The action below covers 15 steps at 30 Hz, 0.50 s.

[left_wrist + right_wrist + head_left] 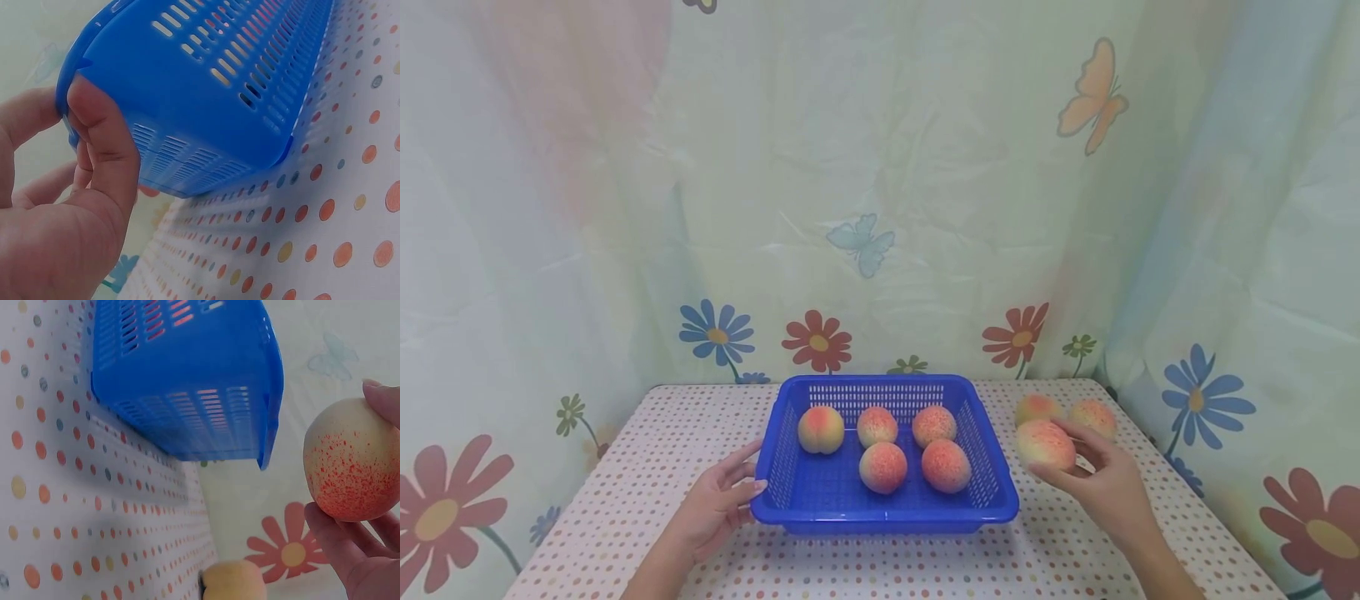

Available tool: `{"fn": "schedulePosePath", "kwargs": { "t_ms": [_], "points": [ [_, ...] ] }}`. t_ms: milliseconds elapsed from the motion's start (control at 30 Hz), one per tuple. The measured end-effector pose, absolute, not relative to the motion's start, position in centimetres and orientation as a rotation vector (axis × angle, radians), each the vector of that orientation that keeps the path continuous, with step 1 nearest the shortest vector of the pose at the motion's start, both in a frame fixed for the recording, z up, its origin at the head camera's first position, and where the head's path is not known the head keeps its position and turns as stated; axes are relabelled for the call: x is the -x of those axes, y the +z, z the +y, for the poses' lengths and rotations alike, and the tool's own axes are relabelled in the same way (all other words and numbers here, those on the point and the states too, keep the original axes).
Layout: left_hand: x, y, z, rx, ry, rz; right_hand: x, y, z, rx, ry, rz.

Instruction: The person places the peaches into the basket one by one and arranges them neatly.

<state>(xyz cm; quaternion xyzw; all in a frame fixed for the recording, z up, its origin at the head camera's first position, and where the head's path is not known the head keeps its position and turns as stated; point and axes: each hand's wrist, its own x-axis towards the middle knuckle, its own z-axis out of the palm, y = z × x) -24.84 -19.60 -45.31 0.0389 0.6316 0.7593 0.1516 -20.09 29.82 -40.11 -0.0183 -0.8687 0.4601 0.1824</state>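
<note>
A blue plastic basket (pixel 880 527) with slotted walls stands on the table, several peaches lying on its floor, among them a yellowish one (pixel 821 430) at the left. My left hand (pixel 718 500) pinches the basket's left rim between thumb and fingers; the left wrist view shows the thumb on the rim (pixel 74 62). To the right of the basket, my right hand (pixel 1105 483) holds a red-speckled peach (pixel 1047 446) between thumb and fingers. The right wrist view shows this peach (pixel 353 462) raised beside the basket's outer wall.
Behind the held peach, two more peaches rest on the table, a yellowish one (pixel 1037 407) and a speckled one (pixel 1093 417). A dotted cloth (pixel 700 417) covers the table. Curtains (pixel 880 167) printed with flowers and butterflies hang behind and at both sides.
</note>
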Motion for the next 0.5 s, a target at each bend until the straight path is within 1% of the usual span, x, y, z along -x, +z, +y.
{"fn": "schedulePosePath", "kwargs": {
  "t_ms": [267,500],
  "points": [
    [24.9,-45.4,-19.6,-0.112,2.174,1.831,20.4,-39.7,28.5,-0.027,1.402,-2.432],
    [24.9,-45.4,-19.6,-0.123,2.172,1.817,20.7,-39.5,27.4,-0.088,1.397,-2.441]
  ]
}}
